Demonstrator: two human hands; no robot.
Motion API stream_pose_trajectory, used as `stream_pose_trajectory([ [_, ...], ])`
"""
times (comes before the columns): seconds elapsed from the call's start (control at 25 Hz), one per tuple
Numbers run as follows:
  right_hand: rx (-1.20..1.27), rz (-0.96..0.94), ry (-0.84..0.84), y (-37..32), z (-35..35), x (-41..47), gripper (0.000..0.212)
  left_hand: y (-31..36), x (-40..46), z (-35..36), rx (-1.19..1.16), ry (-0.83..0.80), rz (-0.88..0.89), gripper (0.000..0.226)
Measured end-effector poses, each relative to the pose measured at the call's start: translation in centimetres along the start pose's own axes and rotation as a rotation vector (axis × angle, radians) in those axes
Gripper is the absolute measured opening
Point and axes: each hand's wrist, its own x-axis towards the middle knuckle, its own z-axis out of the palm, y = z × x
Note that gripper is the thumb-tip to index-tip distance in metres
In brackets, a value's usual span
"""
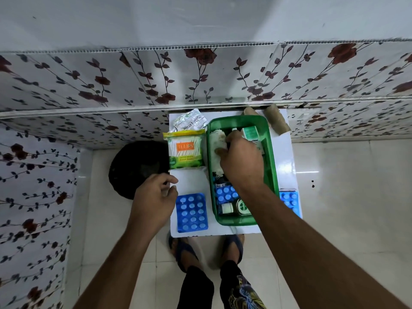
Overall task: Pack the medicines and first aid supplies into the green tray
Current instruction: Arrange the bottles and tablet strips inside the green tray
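Gauze roll, soft and light, is lying in the tray at far left. Right hand fingers are pinching its middle. Left hand is hovering, fingers loosely curled, empty.

A small white table stands on pale floor tiles against rose-patterned wall panels, with a black round object beside its left edge.

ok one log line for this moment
right hand: in green tray, on bandage roll | left hand: empty, beside blue blister pack | cotton buds pack: outside tray
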Motion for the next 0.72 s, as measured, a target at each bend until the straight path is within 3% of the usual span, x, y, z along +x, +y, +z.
stream_pose_trajectory([
  [0.16, 0.044, -0.019, 0.053, 0.6, -1.8, -1.2, 0.024, -0.6, -0.5, 0.2, 0.004, -0.036, -0.029, 0.016],
  [0.28, 0.234, 0.127, 0.26, 3.4, -5.9, -4.1, 0.017, -1.2, -1.6, 0.6, 0.017, -0.047, -0.126, 0.016],
  [0.36, 0.289, 0.259, 0.346, 7.1, -7.5, -5.9, 0.013, -1.7, -2.4, 1.4, 0.063, -0.061, -0.193, 0.027],
  [0.44, 0.21, 0.393, 0.234, 11.3, -6.8, -7.7, 0.02, -2.2, -3.1, 2.4, 0.088, -0.082, -0.252, 0.044],
  [0.56, 0.064, 0.501, -0.015, 15.3, -4.1, -9.4, 0.049, -2.5, -3.4, 3.7, 0.153, -0.06, -0.296, 0.06],
  [0.72, 0.116, 0.52, 0.004, 16.7, -2.4, -9.6, 0.056, -2.5, -3.2, 4.7, 0.215, -0.027, -0.302, 0.058],
])
